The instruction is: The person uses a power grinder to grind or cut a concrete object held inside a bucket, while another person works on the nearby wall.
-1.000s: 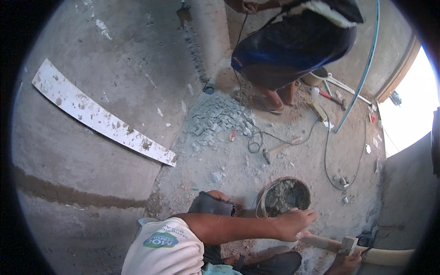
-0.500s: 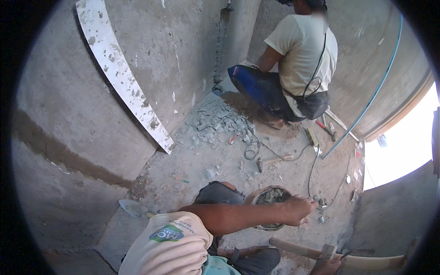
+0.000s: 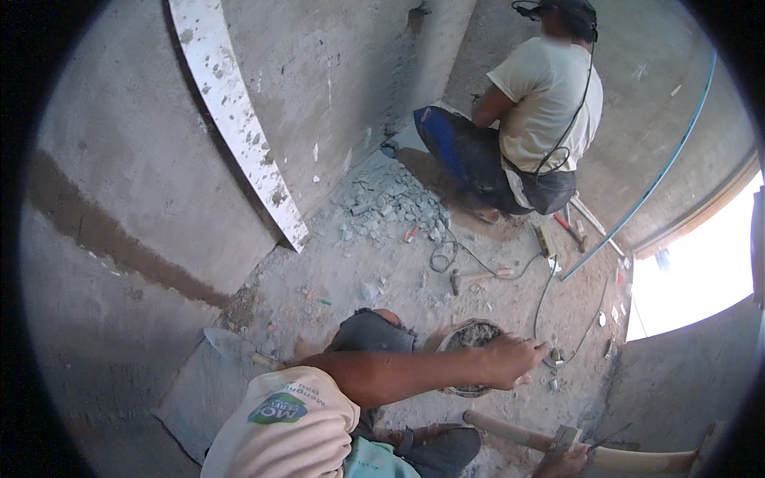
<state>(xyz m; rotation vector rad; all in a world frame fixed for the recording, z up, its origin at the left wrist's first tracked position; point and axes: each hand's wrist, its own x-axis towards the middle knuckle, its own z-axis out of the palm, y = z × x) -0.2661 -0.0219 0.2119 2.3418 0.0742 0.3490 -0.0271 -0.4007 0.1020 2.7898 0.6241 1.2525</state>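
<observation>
My left arm reaches across the lower middle, and my left hand (image 3: pixel 512 361) is closed beside and partly over a bucket (image 3: pixel 440 342) of grey mortar (image 3: pixel 476 335). Whatever its curled fingers hold, if anything, is too small to make out. At the lower edge my right hand (image 3: pixel 562 464) is closed around a flat greyish piece (image 3: pixel 566 437), whose kind I cannot tell. A thin dark tip sticks out past that hand. Just behind it lies a cream round pole or pipe (image 3: pixel 510 429).
A pointed trowel (image 3: pixel 227 348) lies at left. A mortar-spotted white board (image 3: pixel 231 103) leans on the wall. A co-worker (image 3: pixel 550 103) squats near rubble (image 3: pixel 390 203). A hammer (image 3: pixel 470 278), a red-handled hammer (image 3: pixel 567 230), a black cable (image 3: pixel 536 307) and a blue pipe (image 3: pixel 657 179) are around.
The whole view has shifted and tilted slightly. My left hand stays closed by the bucket, a little further left in the picture. My right hand keeps its grip.
</observation>
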